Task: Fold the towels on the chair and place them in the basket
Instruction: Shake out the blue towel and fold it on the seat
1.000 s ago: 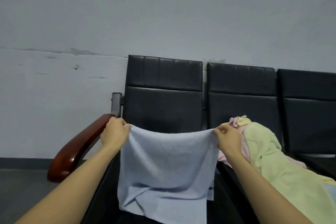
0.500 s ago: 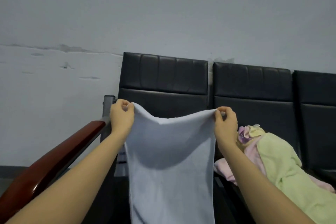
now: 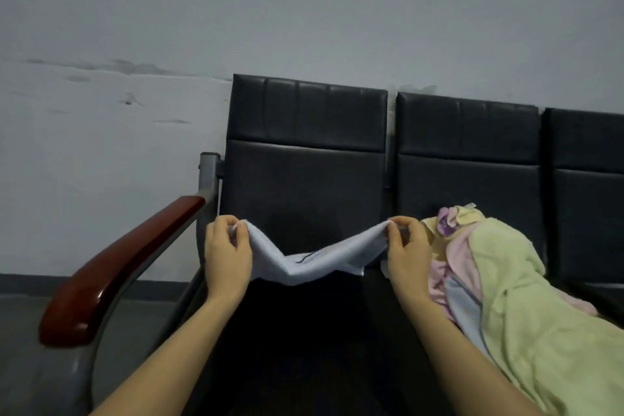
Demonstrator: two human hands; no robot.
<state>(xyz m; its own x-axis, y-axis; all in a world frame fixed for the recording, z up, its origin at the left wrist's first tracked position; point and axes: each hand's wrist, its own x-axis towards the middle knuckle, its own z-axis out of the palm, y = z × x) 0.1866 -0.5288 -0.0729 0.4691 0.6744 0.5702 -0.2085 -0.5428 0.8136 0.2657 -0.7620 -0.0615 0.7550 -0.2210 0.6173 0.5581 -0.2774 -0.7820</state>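
A pale blue terry towel (image 3: 317, 262) is shown stretched above the black padded chair seat (image 3: 304, 331), one top corner pinched in the left hand (image 3: 228, 255) and the other in the right hand (image 3: 407, 255). For a clean fold, the corners are best brought level and the sag drawn taut. A heap of yellow-green and pink towels (image 3: 499, 280) lies on the adjoining seat; no basket is visible.

Left hand (image 3: 227, 258) and right hand (image 3: 407, 255) are pinching white towel (image 3: 317, 260) corners, towel sagging above chair seat (image 3: 304, 331); towel pile (image 3: 499, 287) lying right of chair seat.
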